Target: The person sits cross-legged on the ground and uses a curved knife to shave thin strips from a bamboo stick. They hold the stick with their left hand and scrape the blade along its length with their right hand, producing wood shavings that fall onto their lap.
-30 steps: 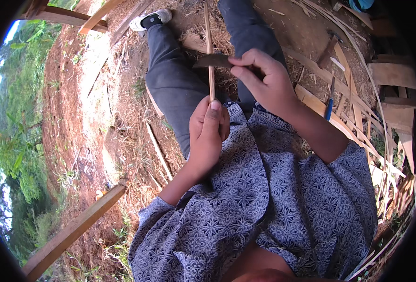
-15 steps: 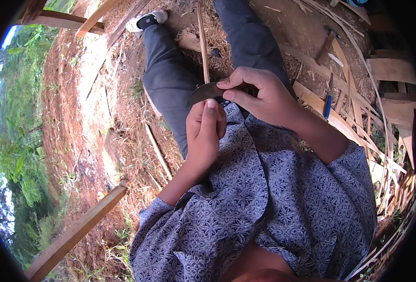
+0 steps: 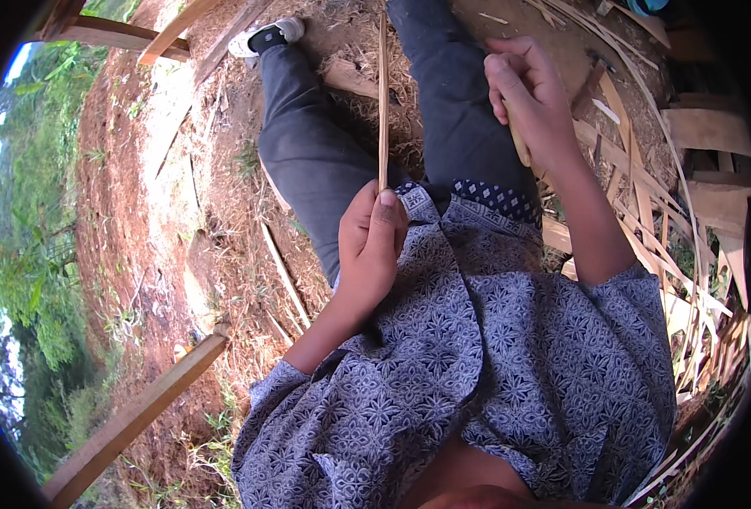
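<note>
My left hand [image 3: 372, 237] is closed round the near end of a thin, pale wooden stick [image 3: 383, 102], thumb on top. The stick points straight away from me, between my legs. Out over my right thigh, my right hand [image 3: 532, 102] grips a knife [image 3: 519, 142]. Its light tan handle shows below the fingers, while the dark blade seen earlier is hidden from this angle. Stick and knife are well apart.
Split wood strips [image 3: 647, 225] lie in a heap on my right, with stacked boards [image 3: 710, 131] beyond. A wooden beam [image 3: 138, 407] slants in at the lower left. Dry shavings and a wood chunk [image 3: 350, 78] lie between my legs.
My right hand has lifted the knife off the stick and moved it away to the right. The stick has swung slightly right; my left hand keeps its hold. My right arm now covers the blue-handled tool.
</note>
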The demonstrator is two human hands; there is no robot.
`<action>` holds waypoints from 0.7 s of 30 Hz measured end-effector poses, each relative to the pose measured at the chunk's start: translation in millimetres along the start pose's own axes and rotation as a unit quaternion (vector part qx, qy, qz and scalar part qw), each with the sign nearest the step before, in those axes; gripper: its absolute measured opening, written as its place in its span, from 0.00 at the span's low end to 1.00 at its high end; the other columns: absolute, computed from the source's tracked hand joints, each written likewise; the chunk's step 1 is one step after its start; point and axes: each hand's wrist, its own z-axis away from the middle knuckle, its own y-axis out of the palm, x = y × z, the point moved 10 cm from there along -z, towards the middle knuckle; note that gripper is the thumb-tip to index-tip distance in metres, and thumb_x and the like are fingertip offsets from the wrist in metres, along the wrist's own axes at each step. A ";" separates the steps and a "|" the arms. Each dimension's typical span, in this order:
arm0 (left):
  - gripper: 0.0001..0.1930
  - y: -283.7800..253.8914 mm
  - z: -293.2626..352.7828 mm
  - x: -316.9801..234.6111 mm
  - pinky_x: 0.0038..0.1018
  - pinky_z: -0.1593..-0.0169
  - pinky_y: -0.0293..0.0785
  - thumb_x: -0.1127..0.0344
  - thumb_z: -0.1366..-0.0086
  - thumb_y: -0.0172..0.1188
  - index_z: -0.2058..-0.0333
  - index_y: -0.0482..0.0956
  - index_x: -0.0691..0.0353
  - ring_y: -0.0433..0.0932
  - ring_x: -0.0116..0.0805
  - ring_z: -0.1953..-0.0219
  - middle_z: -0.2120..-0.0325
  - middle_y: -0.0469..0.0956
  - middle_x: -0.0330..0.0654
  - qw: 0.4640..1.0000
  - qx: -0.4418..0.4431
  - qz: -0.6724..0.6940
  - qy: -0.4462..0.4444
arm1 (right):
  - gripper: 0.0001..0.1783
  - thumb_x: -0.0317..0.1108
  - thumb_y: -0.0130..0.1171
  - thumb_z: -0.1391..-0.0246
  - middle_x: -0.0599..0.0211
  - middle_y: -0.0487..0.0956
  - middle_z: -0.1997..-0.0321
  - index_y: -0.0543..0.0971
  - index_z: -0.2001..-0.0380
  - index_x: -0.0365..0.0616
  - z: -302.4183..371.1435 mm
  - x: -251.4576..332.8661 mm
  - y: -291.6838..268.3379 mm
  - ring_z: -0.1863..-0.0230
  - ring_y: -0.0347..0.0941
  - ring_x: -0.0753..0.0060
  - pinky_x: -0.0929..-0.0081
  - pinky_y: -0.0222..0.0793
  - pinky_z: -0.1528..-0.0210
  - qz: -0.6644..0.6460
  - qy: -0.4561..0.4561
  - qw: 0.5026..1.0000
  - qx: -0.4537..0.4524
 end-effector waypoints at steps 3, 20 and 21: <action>0.17 -1.0 -2.9 2.6 0.20 0.79 0.54 0.57 0.19 0.44 0.69 0.65 0.57 0.57 0.18 0.84 0.83 0.61 0.30 1.000 -0.001 0.010 -0.012 | 0.13 0.27 0.65 0.36 0.75 0.75 0.68 0.78 0.51 0.38 38.4 14.7 61.7 0.65 0.74 0.85 0.84 0.69 0.61 0.014 -0.083 0.983 0.164; 0.17 3.4 -1.6 2.7 0.19 0.79 0.50 0.55 0.19 0.45 0.66 0.68 0.59 0.55 0.16 0.82 0.82 0.61 0.28 1.000 0.007 -0.009 -0.016 | 0.10 0.29 0.66 0.37 0.78 0.76 0.66 0.82 0.54 0.39 30.9 13.9 67.0 0.67 0.69 0.90 0.86 0.64 0.64 0.063 -0.096 0.984 0.132; 0.16 3.6 -1.4 2.8 0.19 0.79 0.50 0.56 0.19 0.45 0.66 0.68 0.59 0.56 0.16 0.82 0.82 0.61 0.27 1.000 0.009 -0.007 -0.020 | 0.09 0.28 0.65 0.36 0.78 0.75 0.64 0.81 0.54 0.38 34.1 16.5 71.3 0.66 0.68 0.91 0.86 0.63 0.64 0.066 -0.099 0.981 0.154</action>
